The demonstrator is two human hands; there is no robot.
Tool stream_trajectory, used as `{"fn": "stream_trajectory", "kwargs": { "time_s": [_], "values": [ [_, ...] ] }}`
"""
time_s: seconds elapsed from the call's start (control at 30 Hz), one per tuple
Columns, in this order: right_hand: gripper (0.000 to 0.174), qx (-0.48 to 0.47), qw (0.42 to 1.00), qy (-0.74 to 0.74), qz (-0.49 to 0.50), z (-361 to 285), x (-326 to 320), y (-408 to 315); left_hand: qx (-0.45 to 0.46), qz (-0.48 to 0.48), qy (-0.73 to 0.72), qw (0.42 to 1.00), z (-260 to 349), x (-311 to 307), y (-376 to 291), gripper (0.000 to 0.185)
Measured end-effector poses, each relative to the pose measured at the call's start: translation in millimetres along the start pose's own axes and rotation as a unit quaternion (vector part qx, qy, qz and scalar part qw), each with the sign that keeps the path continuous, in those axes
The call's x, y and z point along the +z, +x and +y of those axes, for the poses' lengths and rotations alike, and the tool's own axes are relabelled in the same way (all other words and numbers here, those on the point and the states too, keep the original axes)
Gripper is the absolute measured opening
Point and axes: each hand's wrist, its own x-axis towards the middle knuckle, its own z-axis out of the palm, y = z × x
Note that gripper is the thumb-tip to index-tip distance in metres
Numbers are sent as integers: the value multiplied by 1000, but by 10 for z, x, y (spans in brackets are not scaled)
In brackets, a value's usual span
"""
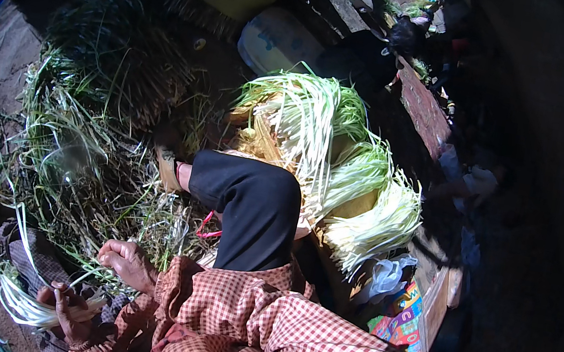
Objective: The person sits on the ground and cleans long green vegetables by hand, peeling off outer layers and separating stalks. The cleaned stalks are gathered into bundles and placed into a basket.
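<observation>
My left hand (69,315) is closed around a small bundle of thin white stalks (29,306), chive-like, low at the left. A long pale strand loops up from the bundle. Just above, my right hand (128,264) is curled, with thumb and finger pinching a thin pale green strand (87,274) that runs towards the bundle. Both arms wear red-and-white checked sleeves. Beneath and beyond the hands lies a wide heap of loose green and dry leaf scraps (105,197).
Several sunlit bunches of trimmed pale green stalks (319,121) lie beyond a bent knee in black trousers (259,211). A shaded pile of untrimmed greens (117,59) stands upper left. Right of the bunches are a clear plastic bag (387,276), a colourful printed packet (403,319) and a wooden board (423,107).
</observation>
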Motion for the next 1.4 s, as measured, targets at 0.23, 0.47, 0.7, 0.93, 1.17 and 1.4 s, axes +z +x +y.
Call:
{"fn": "stream_trajectory", "kwargs": {
  "time_s": [0.23, 0.47, 0.7, 0.93, 1.17, 1.4],
  "values": [
    [11, -81, 917, -389, 43, 189, -739, 36, 11, 137, 67, 988, 132, -321, 108, 24],
    [28, 48, 747, -663, -1, -69, -878, 31, -46, 112, 164, 979, 310, -293, 128, 28],
    [27, -251, 907, -312, -130, -226, 294, 36, -148, 86, -11, 985, 38, 111, 52, 31],
    [20, -55, 962, -256, -72, 163, -225, -116, -99, 106, 82, 986, 328, -652, 452, 41],
    [24, -95, 946, -283, -127, -88, 34, -94, -216, 61, 79, 971, 20, -30, 120, 38],
    [22, -60, 913, -371, -157, -34, 58, -190, -264, 14, 24, 964, -34, 66, 31, 43]
  ]
}}
